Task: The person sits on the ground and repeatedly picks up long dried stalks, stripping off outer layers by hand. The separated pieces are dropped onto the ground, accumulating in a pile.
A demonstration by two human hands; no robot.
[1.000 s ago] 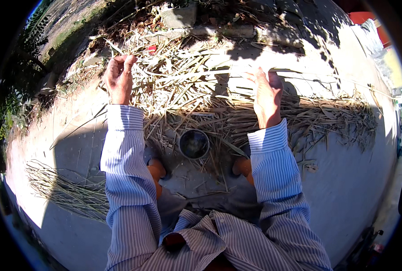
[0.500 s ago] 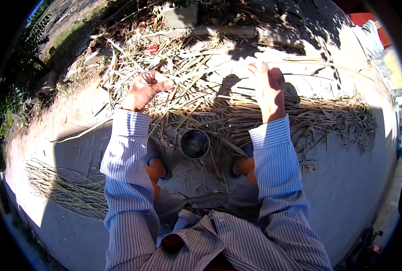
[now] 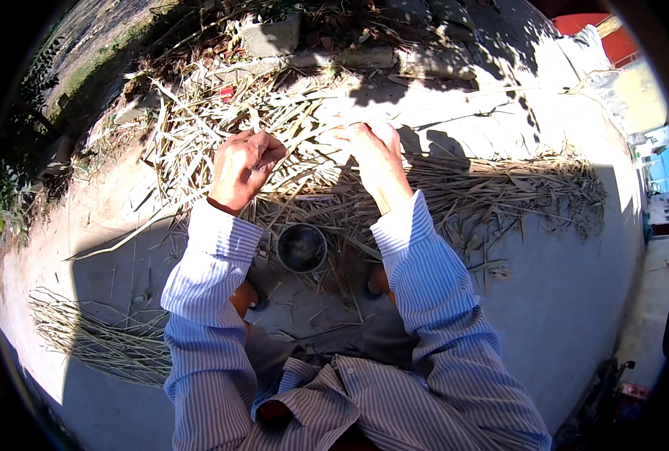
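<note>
Above the heap of dry straw (image 3: 188,139), my left hand (image 3: 243,171) is closed, thumb against curled fingers, pinching a pale dry stalk (image 3: 306,138). The same stalk seems to run to my right hand (image 3: 378,161), whose fingers are bent around it; glare hides the fingertips. A short gap separates the two hands. Below them, between my feet, a dark round bowl (image 3: 302,248) stands on the ground; its contents are hard to make out. To the right stretches a long bundle of brownish stalks (image 3: 511,184).
A second bundle of thin greenish stalks (image 3: 101,338) lies at the left. A small red scrap (image 3: 227,93) rests on the straw. Behind it stand a concrete block (image 3: 270,36) and a low stone edge (image 3: 436,64). Something red (image 3: 608,41) is at the far right.
My right hand has moved left and slightly nearer, closing much of the gap to my left hand. My left hand has turned and come slightly nearer. The whole view has shifted a little.
</note>
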